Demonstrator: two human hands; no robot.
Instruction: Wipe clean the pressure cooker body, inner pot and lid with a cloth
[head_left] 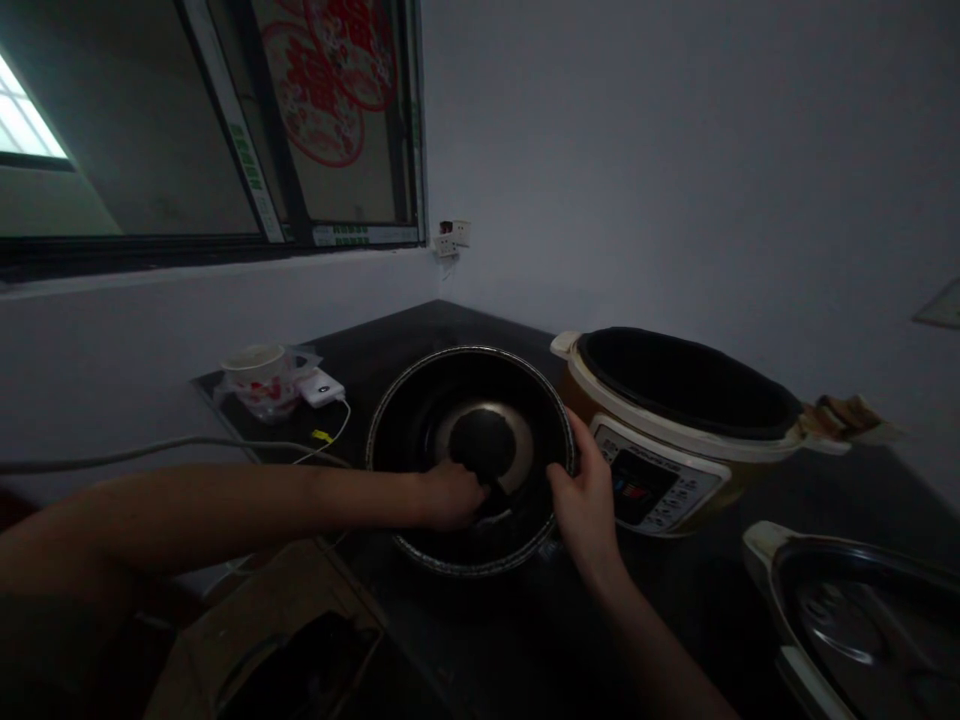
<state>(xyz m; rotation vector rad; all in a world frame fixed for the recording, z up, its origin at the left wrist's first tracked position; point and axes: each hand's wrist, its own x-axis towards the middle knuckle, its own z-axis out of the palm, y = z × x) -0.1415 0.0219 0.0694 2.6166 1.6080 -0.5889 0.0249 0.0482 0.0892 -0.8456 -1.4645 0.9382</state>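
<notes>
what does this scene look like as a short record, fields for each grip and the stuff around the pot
left grip: inside the dark pot, fingers curled; too dark to tell what, if anything, it holds
right grip: on the dark pot's rim, thumb inside
beside pot: cooker, uncovered
lower right: lid-like piece
left side: cup in plastic, white corded device
surface: dark countertop
</notes>
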